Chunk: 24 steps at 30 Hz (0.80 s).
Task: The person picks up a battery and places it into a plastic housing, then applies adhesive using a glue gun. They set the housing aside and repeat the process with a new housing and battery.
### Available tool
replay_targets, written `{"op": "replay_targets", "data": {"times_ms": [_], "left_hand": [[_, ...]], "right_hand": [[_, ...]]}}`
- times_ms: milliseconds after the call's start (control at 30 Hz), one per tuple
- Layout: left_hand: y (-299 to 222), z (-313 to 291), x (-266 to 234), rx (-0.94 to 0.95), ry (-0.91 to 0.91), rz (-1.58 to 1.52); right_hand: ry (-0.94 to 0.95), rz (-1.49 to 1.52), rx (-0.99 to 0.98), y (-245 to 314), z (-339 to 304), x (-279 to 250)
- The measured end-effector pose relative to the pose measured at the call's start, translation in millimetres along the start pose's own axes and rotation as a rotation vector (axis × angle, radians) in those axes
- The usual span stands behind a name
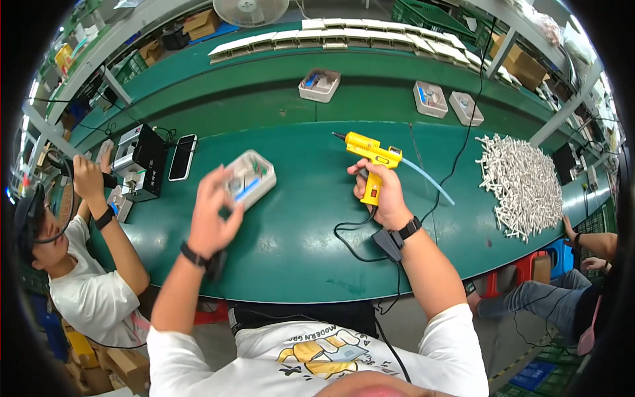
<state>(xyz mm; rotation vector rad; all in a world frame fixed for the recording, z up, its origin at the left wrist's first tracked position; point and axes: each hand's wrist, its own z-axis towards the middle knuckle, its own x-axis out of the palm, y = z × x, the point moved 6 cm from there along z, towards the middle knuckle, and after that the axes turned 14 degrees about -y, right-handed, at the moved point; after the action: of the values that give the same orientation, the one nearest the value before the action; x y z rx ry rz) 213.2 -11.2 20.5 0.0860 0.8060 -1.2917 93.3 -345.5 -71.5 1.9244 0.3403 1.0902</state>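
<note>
Two hands are over the green conveyor table [291, 245] in my feed: my right hand [383, 195] is wrapped tight around the grip of a yellow glue gun [372, 157], held upright with its nozzle aimed left and a clear glue stick [428, 181] jutting from its back. My left hand [210, 215] is blurred, its fingers spread loosely and touching the near edge of a small white tray [251, 176] lying on the table just left of the gun. Off to the right sits a pile of white sticks [522, 182], while a co-worker's hand [87, 175] is raised at the far left beside a black box device [142, 161].
</note>
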Motion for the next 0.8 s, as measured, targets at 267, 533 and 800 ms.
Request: {"op": "replay_targets", "data": {"times_ms": [267,533,800], "left_hand": [[-90,-68,-35,-0.071,0.12,0.149],[-60,-45,-25,-0.015,0.166,0.084],[-44,-45,-28,-0.135,0.422,0.149]], "right_hand": [[0.015,-0.006,-0.015,11,2,-5],[0.039,-0.024,0.006,4,4,-5],[0.029,-0.017,-0.016,4,-1,-2]]}}
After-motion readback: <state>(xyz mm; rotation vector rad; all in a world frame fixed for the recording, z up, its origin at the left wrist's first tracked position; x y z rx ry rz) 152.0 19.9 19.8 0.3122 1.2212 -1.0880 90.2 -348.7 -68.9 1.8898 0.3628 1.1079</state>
